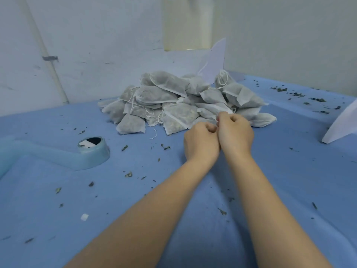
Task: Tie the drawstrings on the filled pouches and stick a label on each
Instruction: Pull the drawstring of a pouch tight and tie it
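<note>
A heap of several white mesh pouches (173,99) filled with dried herbs lies at the back of the blue table (58,200), thin white drawstrings trailing from them. My left hand (201,142) and my right hand (235,132) sit side by side at the heap's front edge, knuckles touching. Both have curled fingers pinching the drawstring (217,118) of a pouch (212,110) at the pile's front. The string between the fingertips is mostly hidden by my fingers.
A pale blue plastic holder (90,153) with a white scrap inside stands at the left. White paper sheets lean at the back (216,59) and at the right edge (342,126). Herb crumbs and a small white scrap (84,217) dot the cloth.
</note>
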{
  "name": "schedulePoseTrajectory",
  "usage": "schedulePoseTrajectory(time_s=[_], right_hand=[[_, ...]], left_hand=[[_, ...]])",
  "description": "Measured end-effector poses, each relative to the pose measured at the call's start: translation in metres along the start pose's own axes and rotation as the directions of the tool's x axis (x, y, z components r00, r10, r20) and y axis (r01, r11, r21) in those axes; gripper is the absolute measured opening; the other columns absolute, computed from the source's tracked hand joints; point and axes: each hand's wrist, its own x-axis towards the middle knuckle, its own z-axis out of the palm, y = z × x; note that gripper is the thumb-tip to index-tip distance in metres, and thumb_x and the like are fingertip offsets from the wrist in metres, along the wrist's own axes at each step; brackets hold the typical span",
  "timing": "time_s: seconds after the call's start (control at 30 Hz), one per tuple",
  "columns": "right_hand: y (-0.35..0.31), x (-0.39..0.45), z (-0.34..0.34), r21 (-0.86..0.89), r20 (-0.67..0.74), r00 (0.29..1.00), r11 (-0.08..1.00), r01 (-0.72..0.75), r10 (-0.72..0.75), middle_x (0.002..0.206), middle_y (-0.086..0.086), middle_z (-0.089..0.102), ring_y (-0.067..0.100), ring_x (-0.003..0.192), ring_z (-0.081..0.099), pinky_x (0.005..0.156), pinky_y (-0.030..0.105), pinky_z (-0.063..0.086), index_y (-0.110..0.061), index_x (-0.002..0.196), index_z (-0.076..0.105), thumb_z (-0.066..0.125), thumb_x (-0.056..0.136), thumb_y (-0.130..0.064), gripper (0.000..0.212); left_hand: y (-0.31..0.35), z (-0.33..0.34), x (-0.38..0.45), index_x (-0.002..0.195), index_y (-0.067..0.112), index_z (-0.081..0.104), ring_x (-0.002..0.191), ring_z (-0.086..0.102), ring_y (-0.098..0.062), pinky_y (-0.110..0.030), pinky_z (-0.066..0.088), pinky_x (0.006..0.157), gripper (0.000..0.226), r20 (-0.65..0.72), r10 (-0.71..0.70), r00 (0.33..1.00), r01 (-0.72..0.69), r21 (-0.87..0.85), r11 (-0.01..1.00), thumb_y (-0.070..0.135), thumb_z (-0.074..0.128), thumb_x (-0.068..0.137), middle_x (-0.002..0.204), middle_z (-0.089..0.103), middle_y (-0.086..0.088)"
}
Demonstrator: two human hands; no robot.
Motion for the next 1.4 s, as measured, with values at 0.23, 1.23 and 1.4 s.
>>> schedulePoseTrajectory(time_s=[0.23, 1.23, 1.4], right_hand=[[-0.014, -0.030, 0.019, 0.031, 0.314, 0.949, 0.998, -0.052, 0.040, 0.067, -0.002, 0.058, 0.020, 0.074, 0.058, 0.075, 0.041, 0.052, -0.015, 0.070, 0.055, 0.055, 0.087, -0.035, 0.026], [-0.009, -0.055, 0.041, -0.118, 0.738, 0.675, 0.980, 0.163, -0.023, 0.049, -0.006, 0.040, 0.007, 0.042, 0.030, 0.047, 0.021, 0.026, -0.017, 0.057, 0.049, 0.057, 0.091, -0.046, 0.045], [-0.009, -0.066, 0.048, -0.030, 0.770, 0.630, 0.980, 0.197, -0.103, 0.057, 0.005, 0.037, 0.011, 0.048, 0.028, 0.051, 0.027, 0.022, -0.006, 0.063, 0.054, 0.061, 0.083, -0.028, 0.030]], left_hand=[[-0.022, -0.042, -0.017, 0.061, 0.027, 0.051, 0.077, 0.062, -0.016, -0.033, 0.047, 0.071, 0.024, -0.260, 0.042, 0.965, -0.014, 0.107, 0.994, 0.030, 0.059, 0.083, 0.066, 0.063, 0.009], [-0.074, -0.142, -0.018, 0.126, 0.022, 0.043, 0.104, 0.054, -0.021, -0.028, 0.031, 0.073, 0.054, 0.222, 0.367, 0.903, -0.414, 0.676, 0.610, 0.046, 0.046, 0.078, 0.116, 0.058, 0.003], [-0.072, -0.127, -0.022, 0.143, 0.021, 0.024, 0.117, 0.050, -0.018, -0.025, 0.036, 0.083, 0.073, 0.303, 0.283, 0.910, -0.399, 0.462, 0.792, 0.040, 0.056, 0.080, 0.128, 0.053, 0.004]])
